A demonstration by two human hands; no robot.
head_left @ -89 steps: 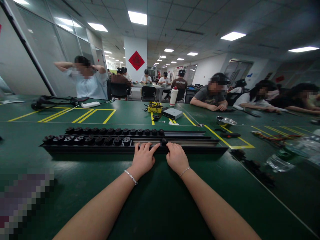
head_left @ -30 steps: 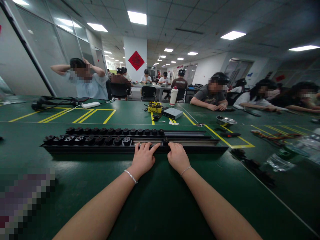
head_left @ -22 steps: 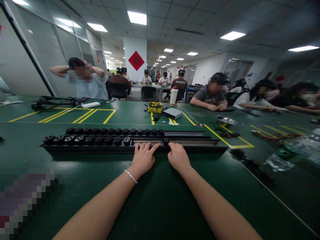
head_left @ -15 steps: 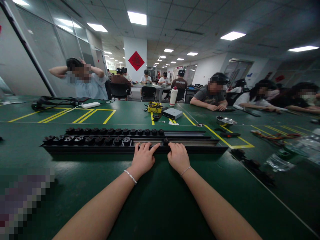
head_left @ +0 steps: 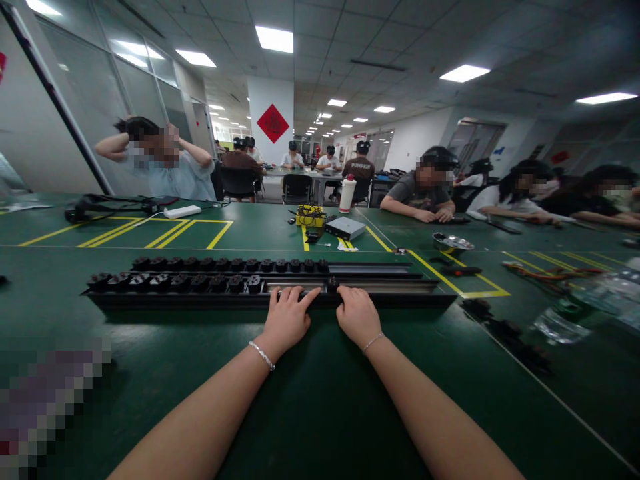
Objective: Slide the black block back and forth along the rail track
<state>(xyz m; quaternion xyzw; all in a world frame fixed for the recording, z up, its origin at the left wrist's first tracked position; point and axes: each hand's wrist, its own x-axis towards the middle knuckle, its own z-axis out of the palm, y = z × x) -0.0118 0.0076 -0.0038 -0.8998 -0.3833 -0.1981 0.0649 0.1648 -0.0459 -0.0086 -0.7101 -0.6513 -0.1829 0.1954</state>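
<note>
Two long black rails (head_left: 400, 287) lie side by side across the green table. Rows of black socket modules (head_left: 200, 281) fill their left halves. My left hand (head_left: 287, 320) rests on the front rail near its middle, fingers stretched flat over the bare metal channel. My right hand (head_left: 356, 317) sits just to its right, fingers curled down over the front rail's edge. A single black module (head_left: 331, 283) stands in the channel between the two hands. Both wrists wear thin bracelets.
Beyond the rails are a yellow box (head_left: 310, 215), a grey box (head_left: 345, 228), a white bottle (head_left: 346, 193) and a metal bowl (head_left: 453, 241). Clear plastic bags (head_left: 575, 313) and loose black parts (head_left: 500, 330) lie at the right. Several people sit at the tables behind.
My hands stay where they were on the front rail. The person at the back left has shifted head and raised arms slightly.
</note>
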